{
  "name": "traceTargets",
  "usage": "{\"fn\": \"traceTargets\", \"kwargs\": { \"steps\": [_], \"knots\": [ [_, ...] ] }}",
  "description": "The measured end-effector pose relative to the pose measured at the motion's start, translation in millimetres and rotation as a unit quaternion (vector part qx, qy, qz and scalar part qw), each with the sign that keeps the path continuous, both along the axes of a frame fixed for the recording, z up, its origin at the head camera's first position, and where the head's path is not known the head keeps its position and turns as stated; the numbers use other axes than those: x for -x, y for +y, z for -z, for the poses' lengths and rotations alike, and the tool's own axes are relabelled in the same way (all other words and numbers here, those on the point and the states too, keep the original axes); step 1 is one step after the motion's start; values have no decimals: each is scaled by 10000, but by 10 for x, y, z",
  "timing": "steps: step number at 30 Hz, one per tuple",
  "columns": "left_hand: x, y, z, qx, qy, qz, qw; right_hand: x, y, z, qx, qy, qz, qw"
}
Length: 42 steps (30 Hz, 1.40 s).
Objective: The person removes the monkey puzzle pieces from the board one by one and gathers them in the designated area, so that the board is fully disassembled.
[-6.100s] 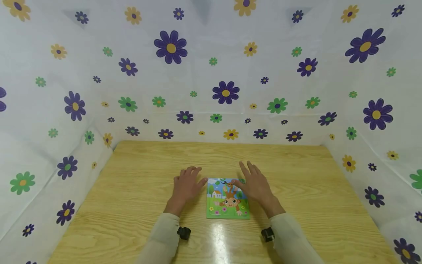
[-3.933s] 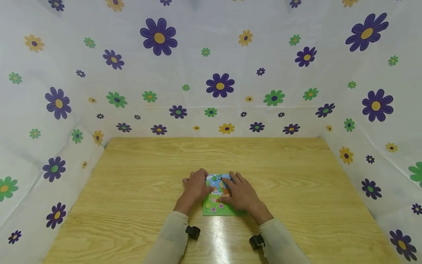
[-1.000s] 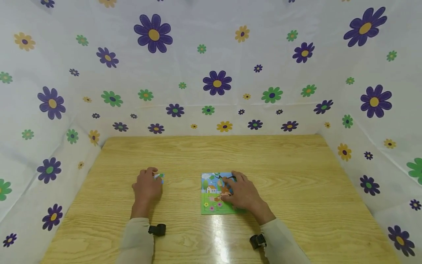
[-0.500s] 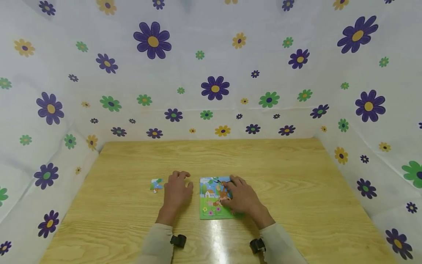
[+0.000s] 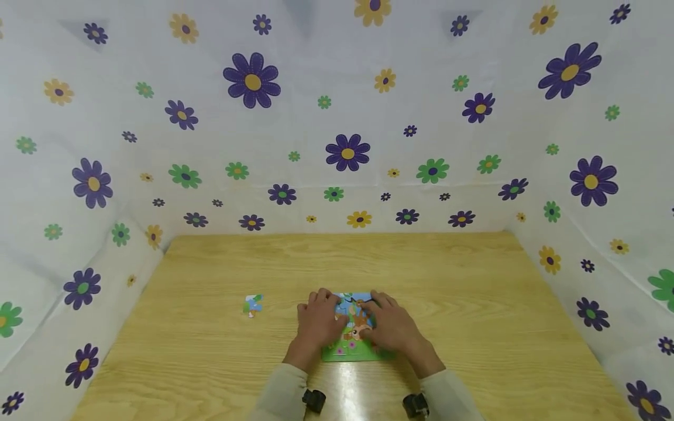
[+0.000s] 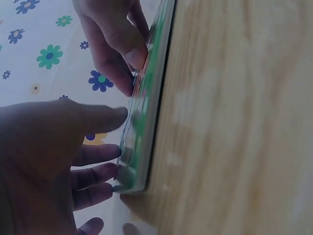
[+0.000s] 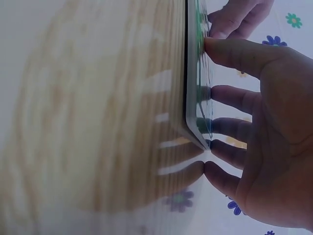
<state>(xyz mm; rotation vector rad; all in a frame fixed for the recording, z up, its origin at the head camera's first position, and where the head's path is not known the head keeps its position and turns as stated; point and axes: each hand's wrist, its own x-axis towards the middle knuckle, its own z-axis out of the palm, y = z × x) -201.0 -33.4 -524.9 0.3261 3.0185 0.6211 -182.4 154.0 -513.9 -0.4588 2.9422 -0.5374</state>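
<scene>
A square jigsaw puzzle (image 5: 354,355) with a monkey, a house and flowers lies flat on the table in the head view. My left hand (image 5: 319,321) is over its left side, fingertips touching the top surface. On the right side my right hand (image 5: 396,328) rests its thumb and fingertips on the puzzle. Both wrist views show the puzzle's thin edge (image 6: 152,132), with relaxed fingers against its face. One loose puzzle piece (image 5: 253,305), blue, green and white, lies on the table to the left. The hands hide parts of the picture.
The wooden table (image 5: 474,292) extends around the puzzle on all sides. White cloth (image 5: 295,128) printed with flowers stands at the back and along both sides. A black wrist camera (image 5: 314,400) sits at each sleeve.
My left hand went to the left with a puzzle piece, let it go on the table, and came back onto the puzzle. My right hand has stayed on the puzzle's right side.
</scene>
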Motion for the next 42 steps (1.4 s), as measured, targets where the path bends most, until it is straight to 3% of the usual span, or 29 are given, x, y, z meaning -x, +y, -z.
{"fn": "traceTargets", "kwargs": {
  "steps": [7,20,26,32,38,42],
  "knots": [
    [-21,77,17,-29,76,-286,9996,2,35,17,126,-53,-61,9999],
    [-9,97,5,-375,-388,-629,9966,-20,0,17,503,-479,173,9974],
    [36,126,-26,-756,-613,-712,9927,-8,21,15,577,-506,222,9968],
    [68,145,-47,-1089,-675,-602,9899,8,26,0,605,-445,213,9969],
    [71,131,-65,-913,-472,-278,9943,-9,29,-22,532,-489,292,9970],
    [75,85,-51,-941,-354,-248,9946,-18,36,-16,481,-558,328,9967]
  ]
}}
